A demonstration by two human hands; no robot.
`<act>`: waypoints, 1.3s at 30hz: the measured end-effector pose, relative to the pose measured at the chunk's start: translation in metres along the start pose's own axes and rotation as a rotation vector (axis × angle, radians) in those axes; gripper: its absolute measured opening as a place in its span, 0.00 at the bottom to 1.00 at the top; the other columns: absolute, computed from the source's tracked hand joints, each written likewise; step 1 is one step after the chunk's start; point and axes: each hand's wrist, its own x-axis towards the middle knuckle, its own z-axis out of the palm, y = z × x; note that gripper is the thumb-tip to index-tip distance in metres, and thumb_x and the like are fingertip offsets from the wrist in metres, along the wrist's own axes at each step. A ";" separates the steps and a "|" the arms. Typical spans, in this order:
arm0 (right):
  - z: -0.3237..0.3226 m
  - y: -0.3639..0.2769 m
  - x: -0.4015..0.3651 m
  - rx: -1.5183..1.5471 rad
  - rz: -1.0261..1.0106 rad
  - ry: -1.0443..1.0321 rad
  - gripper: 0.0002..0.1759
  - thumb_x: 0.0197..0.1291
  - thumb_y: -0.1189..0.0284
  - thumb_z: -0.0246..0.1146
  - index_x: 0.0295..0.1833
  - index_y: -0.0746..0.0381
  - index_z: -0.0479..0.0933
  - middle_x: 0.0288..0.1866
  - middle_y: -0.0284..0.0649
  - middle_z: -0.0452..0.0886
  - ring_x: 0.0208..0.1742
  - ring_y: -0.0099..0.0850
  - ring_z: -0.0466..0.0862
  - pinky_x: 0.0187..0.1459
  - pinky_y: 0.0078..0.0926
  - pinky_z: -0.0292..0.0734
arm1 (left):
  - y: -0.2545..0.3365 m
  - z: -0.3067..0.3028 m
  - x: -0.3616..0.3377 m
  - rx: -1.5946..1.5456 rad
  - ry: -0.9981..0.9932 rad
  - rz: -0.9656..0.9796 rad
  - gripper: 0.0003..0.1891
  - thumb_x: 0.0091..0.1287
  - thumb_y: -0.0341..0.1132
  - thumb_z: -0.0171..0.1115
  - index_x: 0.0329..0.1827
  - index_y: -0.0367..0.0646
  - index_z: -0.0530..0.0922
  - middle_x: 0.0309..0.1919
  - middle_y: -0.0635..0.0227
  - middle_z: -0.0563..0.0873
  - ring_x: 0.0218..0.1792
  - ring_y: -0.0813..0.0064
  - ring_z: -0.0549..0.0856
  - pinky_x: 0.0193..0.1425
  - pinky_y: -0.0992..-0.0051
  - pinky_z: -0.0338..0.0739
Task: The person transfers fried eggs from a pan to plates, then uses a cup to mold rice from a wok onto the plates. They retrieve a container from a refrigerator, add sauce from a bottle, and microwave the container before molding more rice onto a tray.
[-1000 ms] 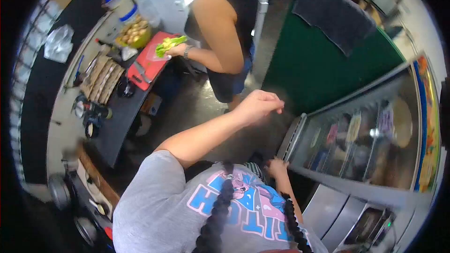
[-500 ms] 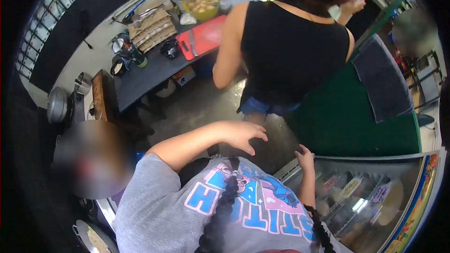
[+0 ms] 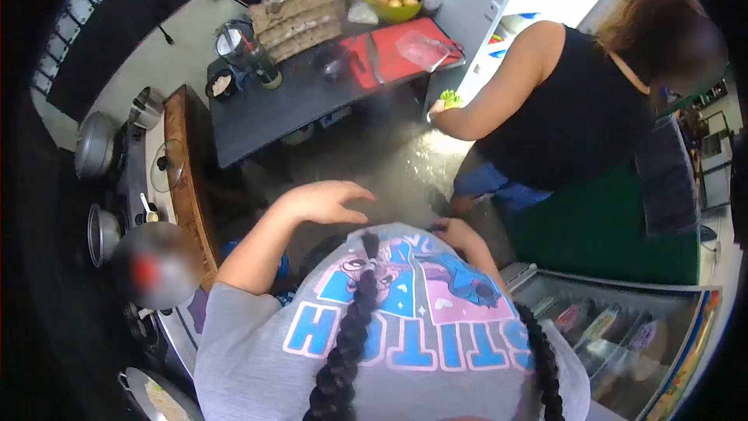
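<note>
My left hand [image 3: 335, 201] is held in front of my grey printed shirt [image 3: 436, 296], its fingers loosely curved and apart, with nothing in it. Close to the shirt's upper edge is my right hand [image 3: 460, 234], its fingers bent and partly hidden. I see no object in it, only a dark patch beside the fingertips. Both hands are above the floor and touch no counter. Ahead to the right, another person in a black top [image 3: 561, 109] bends beside an open, lit fridge [image 3: 506, 43]. Their hand is by some green leaves [image 3: 450, 99].
A dark counter [image 3: 257, 129] carries a red cutting board [image 3: 386, 54] with a knife and clear container, stacked egg trays [image 3: 300, 27] and a yellow bowl [image 3: 397, 9]. To my left is a stove area with pots [image 3: 97, 144]. A glass-topped display case [image 3: 623, 327] stands at right.
The other person has moved right and bent down, and the open fridge now shows. My right hand has drawn inward to the left. My left hand has shifted left. The view has turned.
</note>
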 end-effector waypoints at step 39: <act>-0.404 0.175 0.165 0.014 0.179 0.333 0.22 0.57 0.70 0.67 0.58 0.64 0.79 0.54 0.50 0.84 0.52 0.40 0.85 0.54 0.33 0.79 | -0.274 -0.160 0.560 -1.405 1.125 -0.646 0.18 0.63 0.37 0.61 0.54 0.37 0.75 0.44 0.56 0.83 0.41 0.59 0.85 0.47 0.54 0.83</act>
